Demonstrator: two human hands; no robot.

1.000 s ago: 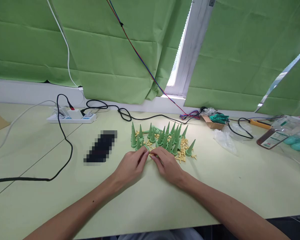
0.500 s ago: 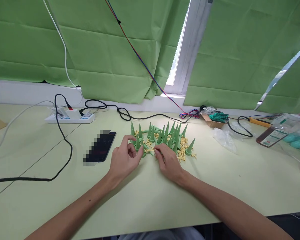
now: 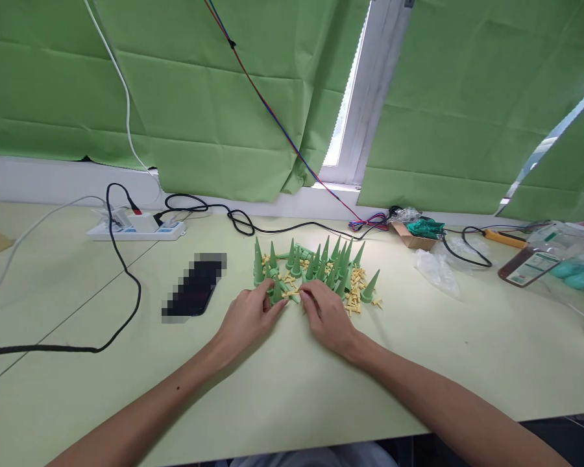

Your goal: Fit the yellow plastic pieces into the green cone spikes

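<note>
- Evidently, a small yellow piece [image 3: 291,294] is pinched by the right hand [image 3: 331,318], its long axis pointed sideways toward the left hand [image 3: 246,318].
- The left thumb and forefinger are parted, by a green cone [image 3: 277,291].

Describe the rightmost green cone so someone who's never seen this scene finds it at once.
On the pale table, look beyond the right hand to the crowded green cones. At their right lies a heap of yellow pieces, and past most of it stands your cone. Unlike its tightly packed neighbours, it stands alone, farthest right.
</note>
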